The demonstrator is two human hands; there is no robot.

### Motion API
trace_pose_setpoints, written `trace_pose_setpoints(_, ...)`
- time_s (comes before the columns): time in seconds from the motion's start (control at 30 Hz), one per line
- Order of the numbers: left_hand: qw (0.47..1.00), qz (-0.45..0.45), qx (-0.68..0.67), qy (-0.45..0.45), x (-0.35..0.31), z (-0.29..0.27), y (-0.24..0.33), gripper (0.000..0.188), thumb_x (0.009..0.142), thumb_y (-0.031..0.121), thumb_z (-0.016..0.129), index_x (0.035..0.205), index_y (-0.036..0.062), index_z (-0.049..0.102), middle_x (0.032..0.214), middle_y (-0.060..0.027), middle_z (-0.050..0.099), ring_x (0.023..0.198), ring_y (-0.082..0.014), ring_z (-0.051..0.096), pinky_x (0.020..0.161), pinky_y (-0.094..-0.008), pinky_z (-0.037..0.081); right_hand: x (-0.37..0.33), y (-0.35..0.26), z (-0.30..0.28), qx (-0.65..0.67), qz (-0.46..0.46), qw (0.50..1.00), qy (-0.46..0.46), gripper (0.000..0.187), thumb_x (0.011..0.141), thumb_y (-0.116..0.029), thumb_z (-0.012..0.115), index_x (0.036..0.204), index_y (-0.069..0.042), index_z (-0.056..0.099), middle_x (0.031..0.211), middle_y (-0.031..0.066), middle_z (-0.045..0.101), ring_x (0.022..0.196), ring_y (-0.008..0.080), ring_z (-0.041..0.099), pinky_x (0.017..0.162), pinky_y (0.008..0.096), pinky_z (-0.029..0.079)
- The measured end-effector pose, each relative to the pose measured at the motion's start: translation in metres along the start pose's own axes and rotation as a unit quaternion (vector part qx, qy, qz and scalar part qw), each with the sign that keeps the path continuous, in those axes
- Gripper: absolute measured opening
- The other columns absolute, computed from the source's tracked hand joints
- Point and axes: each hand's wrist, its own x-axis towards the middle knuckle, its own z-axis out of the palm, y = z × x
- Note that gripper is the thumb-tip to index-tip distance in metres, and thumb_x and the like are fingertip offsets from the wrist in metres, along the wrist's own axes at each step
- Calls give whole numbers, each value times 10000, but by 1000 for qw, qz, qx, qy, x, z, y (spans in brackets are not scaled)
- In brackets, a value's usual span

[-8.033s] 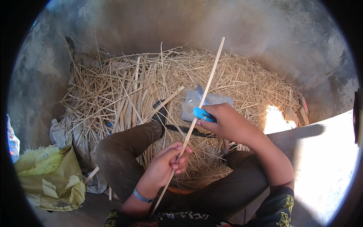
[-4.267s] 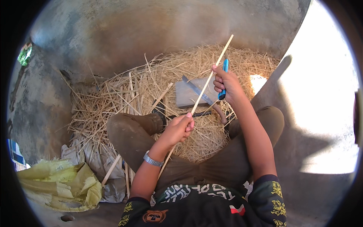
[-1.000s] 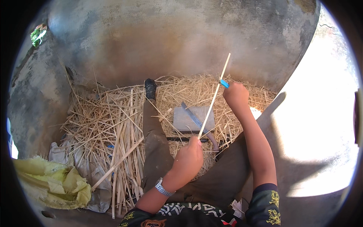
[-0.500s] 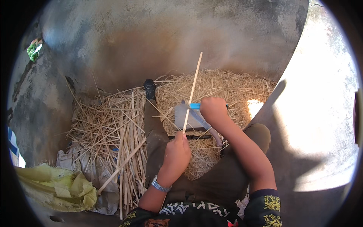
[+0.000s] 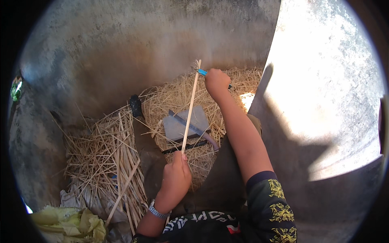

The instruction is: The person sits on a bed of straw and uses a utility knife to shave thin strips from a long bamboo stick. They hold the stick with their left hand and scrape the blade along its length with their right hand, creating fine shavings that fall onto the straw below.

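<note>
My left hand (image 5: 176, 174), with a metal watch on its wrist, is closed around the lower end of a long pale wooden strip (image 5: 191, 111). The strip slants up and away. Near its far end, my right hand (image 5: 217, 84) grips a small blue tool (image 5: 201, 72), its blue end against the strip and a dark end beyond the fist. The fist hides its exact kind. Thin curled shavings (image 5: 197, 65) cling to the strip there. Between my legs, a long-bladed knife (image 5: 188, 124) with a curved, pale handle lies across a grey block (image 5: 172, 128).
Loose shavings (image 5: 162, 99) cover the floor ahead. A pile of wooden strips (image 5: 119, 150) lies left of my left leg, beside a yellow-green woven sack (image 5: 71, 222). A black bar (image 5: 178, 149) lies by the block. Concrete walls (image 5: 133, 44) stand close around.
My right hand has slid the blue tool away from me along the strip to near its far end, where shavings gather. The left hand keeps its hold. The view has shifted right.
</note>
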Motion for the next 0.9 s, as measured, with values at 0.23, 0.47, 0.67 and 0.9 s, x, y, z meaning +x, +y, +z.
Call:
trace_pose_setpoints(0.23,993,27,62,-97,21,-54,21,113,1021,91,466,968,-5,493,647,-255,544,635,-454,593,549,-488,423,23,16,-1,3,81,997,12,156,885,-139,636,919,-93,780,919,143,754,883,342,742,712,429,582)
trace_pose_setpoints(0.47,961,58,1,-272,-58,-71,26,18,991,15,470,1004,2,470,664,-232,555,634,-450,599,543,-469,441,55,150,15,105,232,967,2,356,819,-212,624,1069,20,725,1114,237,703,1105,379,666,928,438,529)
trace_pose_setpoints(0.67,967,-19,-76,-243,11,-51,15,163,1049,144,463,1005,-5,514,632,-196,549,635,-424,595,557,-438,442,22,101,-59,539,206,814,67,204,820,-172,678,709,-64,545,570,24,463,445,146,434,422,320,330)
trace_pose_setpoints(0.9,974,202,-20,-97,46,-24,-31,178,1037,165,506,1059,-4,555,725,-212,585,661,-403,579,618,-416,460,4,106,-75,641,212,737,36,160,862,-159,636,748,-95,545,561,-24,396,425,93,358,405,281,261)
